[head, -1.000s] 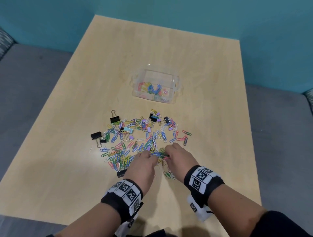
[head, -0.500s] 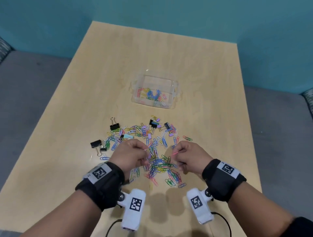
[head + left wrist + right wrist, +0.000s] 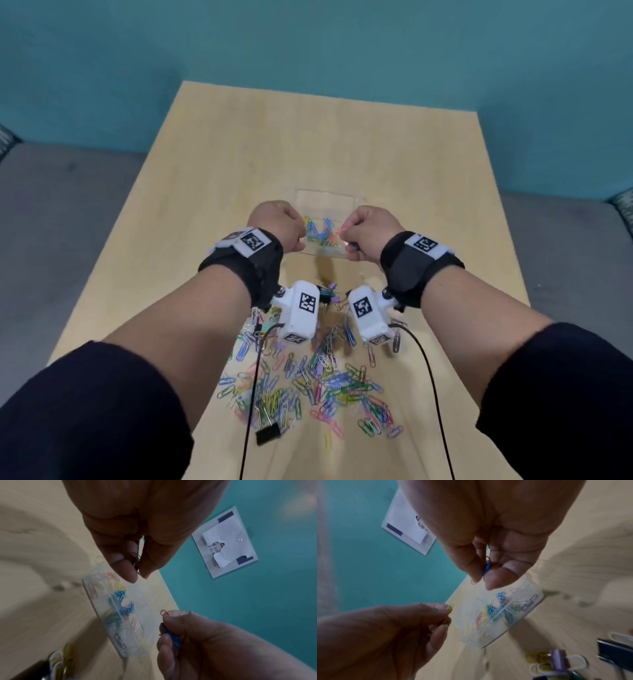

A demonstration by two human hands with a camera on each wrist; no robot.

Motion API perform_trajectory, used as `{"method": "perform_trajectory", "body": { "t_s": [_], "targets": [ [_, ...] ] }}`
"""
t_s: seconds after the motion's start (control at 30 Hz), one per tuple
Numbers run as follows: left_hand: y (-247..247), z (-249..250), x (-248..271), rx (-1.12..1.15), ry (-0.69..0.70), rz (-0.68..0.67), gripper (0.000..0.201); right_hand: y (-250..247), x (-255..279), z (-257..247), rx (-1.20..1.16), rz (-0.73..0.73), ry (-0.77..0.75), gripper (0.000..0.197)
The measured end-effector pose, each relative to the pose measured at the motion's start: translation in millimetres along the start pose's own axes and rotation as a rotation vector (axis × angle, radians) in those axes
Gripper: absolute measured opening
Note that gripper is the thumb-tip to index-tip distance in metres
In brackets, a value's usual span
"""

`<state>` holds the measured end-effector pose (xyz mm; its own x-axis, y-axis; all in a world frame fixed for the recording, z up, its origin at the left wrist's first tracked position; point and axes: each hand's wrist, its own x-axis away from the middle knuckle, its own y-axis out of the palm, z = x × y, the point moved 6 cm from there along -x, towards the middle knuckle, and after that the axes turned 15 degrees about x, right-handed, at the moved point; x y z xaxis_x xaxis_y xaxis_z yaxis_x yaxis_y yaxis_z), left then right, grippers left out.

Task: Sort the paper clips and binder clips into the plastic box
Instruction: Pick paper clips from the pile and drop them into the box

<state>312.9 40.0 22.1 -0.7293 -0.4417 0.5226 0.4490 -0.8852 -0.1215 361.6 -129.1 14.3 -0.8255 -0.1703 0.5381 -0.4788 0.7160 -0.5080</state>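
Half a second ago both hands were down at the scattered pile point(image 3: 308, 380) of paper clips near the front of the table point(image 3: 212, 192); now both have lifted and travelled forward, so they hover over the plastic box point(image 3: 325, 200) mid-table, which suggests the pick-up is done and the drop is the step in hand. The left hand point(image 3: 277, 224) is curled into a loose fist, its thumb and forefinger pinching a few clips point(image 3: 137, 561), dark green and reddish as far as the blurred wrist view allows. The right hand point(image 3: 371, 233) is likewise curled round its catch: a pink clip point(image 3: 164, 612) sticks out above its fingers and a blue clip point(image 3: 487, 565) is pressed between thumb and finger. The box is clear, thin-walled and rectangular, with a divider rib visible through it; blue, yellow, pink and white clips already lie inside, so the sorting is begun but far from finished. The clips are small coated wire loops, smooth and light, prone to tangling. A black binder clip point(image 3: 268, 435) with folded steel body sits at the pile's near edge, untouched. The table is pale wood-grain laminate, matt and flat.
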Motion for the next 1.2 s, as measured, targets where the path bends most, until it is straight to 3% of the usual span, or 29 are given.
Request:
{"method": "perform_trajectory", "body": {
  "t_s": [0.17, 0.23, 0.4, 0.57, 0.7, 0.77, 0.9, 0.97, 1.07, 1.2],
  "targets": [
    [8.9, 2.2, -17.6, 0.030, 0.021, -0.039, 0.016, 5.5, -13.4, -15.2, 0.020, 0.023, 0.018, 0.010],
    [-0.8, -1.8, -19.4, 0.058, 0.033, -0.061, 0.019, 2.9, -10.0, -15.8, 0.012, -0.007, 0.002, 0.018],
    [-56.1, -30.7, 6.6, 0.167, 0.033, -0.013, 0.014, -14.7, 18.1, 16.7, 0.319, 0.051, -0.196, 0.025],
    [-80.7, -82.6, 65.6, -0.191, 0.076, -0.128, 0.012, 19.0, 76.1, 80.0, 0.972, -0.119, -0.416, 0.032],
    [-72.7, -117.5, 116.1, -0.607, 0.212, -0.159, 0.019, 48.8, 110.2, 103.2, 1.190, -0.157, -0.670, 0.041],
    [-66.6, -131.9, 135.1, -0.676, 0.276, -0.167, 0.021, 64.0, 116.6, 104.2, 1.239, -0.144, -0.788, 0.049],
    [-48.3, -150.9, 168.3, -0.751, 0.372, -0.229, 0.017, 86.7, 118.6, 125.6, 1.338, -0.305, -0.745, 0.076],
    [-35.3, -159.6, 186.3, -0.820, 0.423, -0.278, 0.015, 86.6, 128.0, 137.5, 1.343, -0.302, -0.713, 0.075],
    [-16.3, -179.3, 211.6, -0.889, 0.392, -0.374, 0.019, 81.4, 149.6, 156.3, 1.302, -0.243, -0.695, 0.071],
    [-11.0, -186.4, 217.9, -0.925, 0.451, -0.321, 0.025, 63.2, 176.2, 163.8, 1.090, -0.098, -0.722, 0.065]
  ]
}}
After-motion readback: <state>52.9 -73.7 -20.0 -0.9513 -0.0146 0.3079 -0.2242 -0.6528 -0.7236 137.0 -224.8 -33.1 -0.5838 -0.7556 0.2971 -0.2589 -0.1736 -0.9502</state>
